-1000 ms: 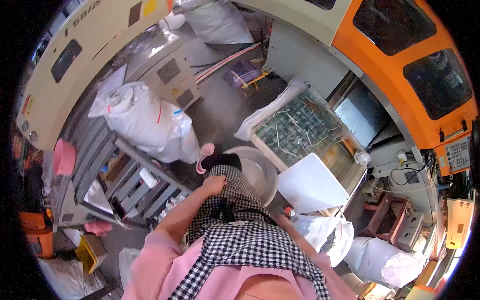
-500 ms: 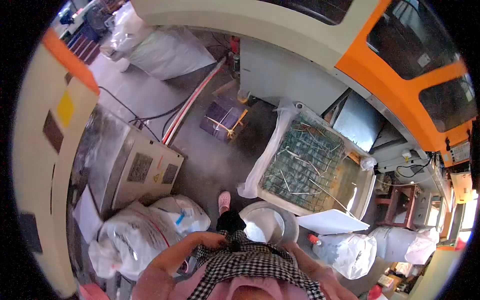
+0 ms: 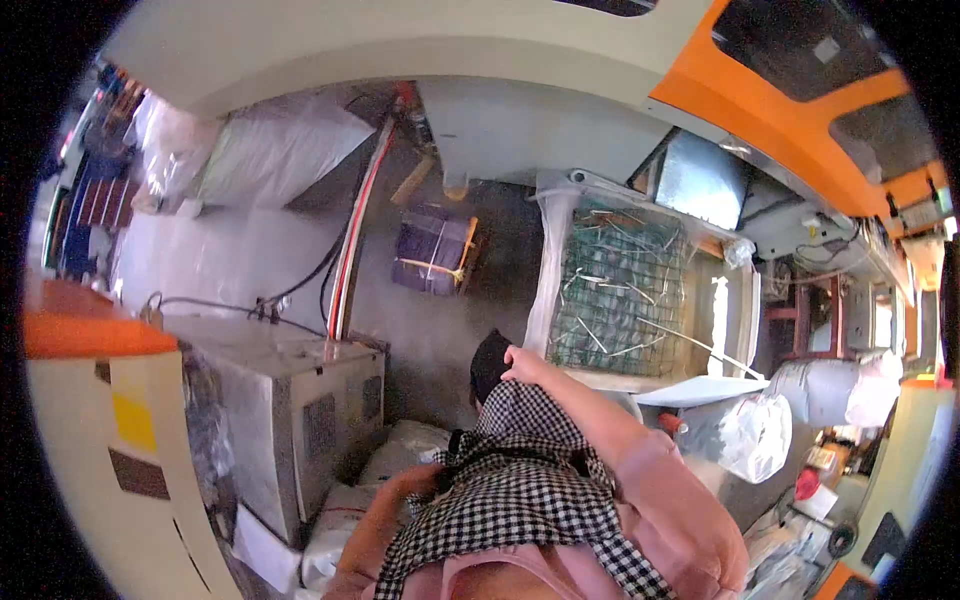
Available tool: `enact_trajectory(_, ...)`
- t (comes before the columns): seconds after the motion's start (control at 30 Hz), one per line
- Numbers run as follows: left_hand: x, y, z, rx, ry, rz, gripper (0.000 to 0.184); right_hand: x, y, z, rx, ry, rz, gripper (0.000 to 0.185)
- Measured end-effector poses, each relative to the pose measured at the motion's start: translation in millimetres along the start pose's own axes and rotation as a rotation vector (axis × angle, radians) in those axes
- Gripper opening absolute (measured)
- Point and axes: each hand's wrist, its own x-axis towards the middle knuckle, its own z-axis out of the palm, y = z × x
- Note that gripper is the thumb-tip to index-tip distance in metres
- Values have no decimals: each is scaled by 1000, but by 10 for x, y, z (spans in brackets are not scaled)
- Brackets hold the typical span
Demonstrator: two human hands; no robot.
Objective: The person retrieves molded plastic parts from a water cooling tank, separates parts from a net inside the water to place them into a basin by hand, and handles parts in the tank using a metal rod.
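Note:
My right hand [image 3: 517, 364] reaches forward over my lap, its fingers curled in where the black-and-white checked apron [image 3: 530, 470] meets the dark cloth [image 3: 490, 358] over my leg. Which cloth the fingers grip, if any, I cannot make out. Held low at my left side, my left hand [image 3: 428, 478] lies against the apron near my waist. Folds of cloth and shadow hide its fingers.
A pale tray [image 3: 545, 270] with green netting [image 3: 620, 300] and thin sticks lies ahead. Nearby are a tied dark bundle [image 3: 430, 250], a metal cabinet [image 3: 290, 400], a red-and-white rail [image 3: 360, 220], plastic sacks [image 3: 755, 435] and an orange-and-cream machine [image 3: 690, 60].
My right hand has come up from my side to the front of my leg. My left hand stays near my waist. The view has turned, and the bucket is now mostly hidden.

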Motion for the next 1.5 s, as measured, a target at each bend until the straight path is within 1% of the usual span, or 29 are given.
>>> enact_trajectory(0.03, 29, -18, -121, -2, -31, -26, 38, 114, 22, 60, 18, 20, 14, 52)
enact_trajectory(0.1, 105, -70, -364, -31, -101, -105, 37, 351, 54, 83, -382, -39, 165, 38)
enact_trajectory(0.13, 136, -113, -500, -6, -112, -106, 37, 410, 86, 56, -365, -21, 176, 38)
enact_trajectory(0.17, 175, -154, -661, -299, -19, -92, 36, 477, 141, 6, -457, -320, -5, 30)
enact_trajectory(0.2, 219, -154, -844, -382, 28, -74, 36, 528, 223, -70, -543, -620, -188, 24)
enact_trajectory(0.27, 393, -108, -1206, -327, 65, -93, 36, 469, 526, -143, -186, -780, -185, 23)
enact_trajectory(0.33, 721, -21, -1664, -215, 93, -102, 36, 238, 456, -731, -71, -852, -204, 24)
enact_trajectory(0.4, 1143, 96, -2121, -42, 92, -101, 36, -231, 181, -1609, 129, -632, -118, 29)
enact_trajectory(0.43, 1387, 150, -2299, 56, 92, -92, 36, -307, 295, -1642, 421, -512, -314, 32)
enact_trajectory(0.53, 2321, 400, -2835, 205, 183, -47, 36, -345, 724, -1396, 466, -326, -106, 32)
enact_trajectory(0.57, 2510, 631, -2943, 32, 178, -104, 36, -103, 1079, -817, 319, -91, -326, 33)
enact_trajectory(0.6, 2543, 1041, -3130, 76, 135, -106, 36, -105, 1076, -727, 359, -49, -304, 33)
enact_trajectory(0.67, 2436, 2179, -3562, 471, -47, -103, 28, -21, 975, -616, 551, 215, -277, 34)
enact_trajectory(0.73, 2743, 2531, -3851, 643, -152, -111, 61, -26, 727, -782, 728, 390, 485, 36)
enact_trajectory(0.8, 2855, 2890, -3996, 722, -230, -129, 58, 197, 795, -438, 780, 561, 672, 38)
enact_trajectory(0.87, 3077, 2949, -4228, 830, -521, 80, 30, 55, 435, -791, 987, 425, 569, 34)
enact_trajectory(0.9, 3265, 3018, -4272, 786, -614, -333, 37, 85, 255, -667, 1088, 658, 375, 32)
enact_trajectory(0.97, 3218, 3782, -4294, 1008, -800, -272, 35, -152, -285, -991, 1315, 500, 385, 32)
enact_trajectory(1.0, 3233, 4035, -4248, 1151, -950, -200, 33, -176, -463, -937, 1516, 583, 304, 31)
enact_trajectory(1.1, 3820, 3538, -4437, 1384, -1390, -212, 44, 61, -756, -758, 1865, 561, 333, 31)
enact_trajectory(1.13, 3926, 3590, -4344, 1476, -1591, -193, 46, 370, -750, -495, 1879, 590, 296, 33)
enact_trajectory(1.2, 4209, 3308, -4388, 1439, -1580, -245, 35, 744, -633, -218, 1928, 633, 250, 35)
enact_trajectory(1.27, 4508, 3174, -4131, 1490, -1913, -256, 37, 1034, -124, 50, 1702, 709, 218, 35)
enact_trajectory(1.3, 4781, 2886, -4175, 1440, -1998, -233, 51, 957, 172, 39, 1652, 754, 466, 29)
enact_trajectory(1.33, 4921, 2848, -4056, 1461, -2018, -250, 51, 1262, 471, 520, 1624, 1115, 516, 25)
enact_trajectory(1.37, 5006, 2942, -3818, 1597, -1996, -179, 47, 1331, 812, 757, 1902, 1227, 752, 20)
enact_trajectory(1.4, 5200, 2938, -3579, 1730, -1965, -92, 43, 1464, 1160, 1108, 1679, 1324, 1060, 19)
enact_trajectory(1.47, 5807, 2656, -3307, 1619, -1828, 50, 38, 1831, 1738, 1804, 1985, 1550, 1256, 20)
enact_trajectory(1.5, 6115, 2491, -3110, 1604, -1732, -72, 37, 2131, 1962, 2213, 1990, 1574, 1267, 20)
